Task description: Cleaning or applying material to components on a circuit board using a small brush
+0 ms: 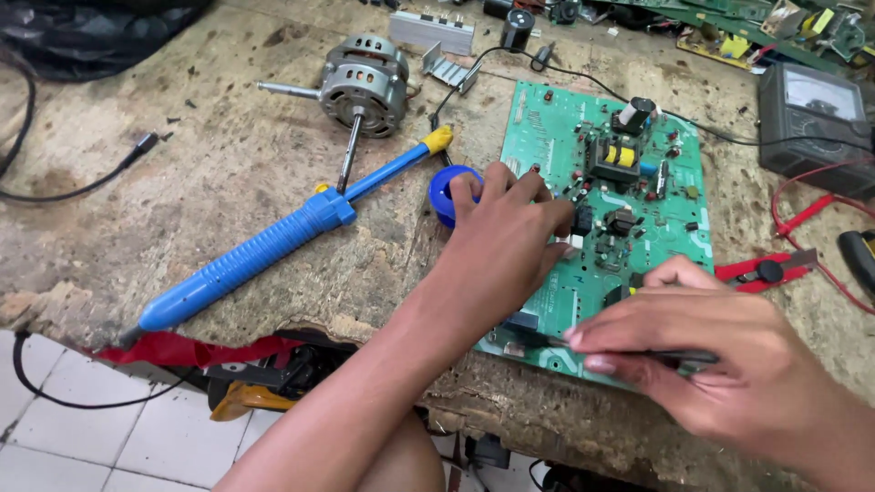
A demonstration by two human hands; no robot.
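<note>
Steadying the green printed circuit board (pixel 556 137) on the worn wooden workbench (pixel 182 182), the left hand (pixel 506 241) lies on its near-left part with fingers loosely spread. The right hand (pixel 720 364), fingers pinched around a slim dark tool (pixel 547 340), aims the tip at the board's front edge; this looks like probing work, which calls for a firm hold and fine tip placement.

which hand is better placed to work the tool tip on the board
Right. The right hand holds the thin dark tool, tip at the green circuit board's near edge; the left hand rests flat, steadying it.
</note>
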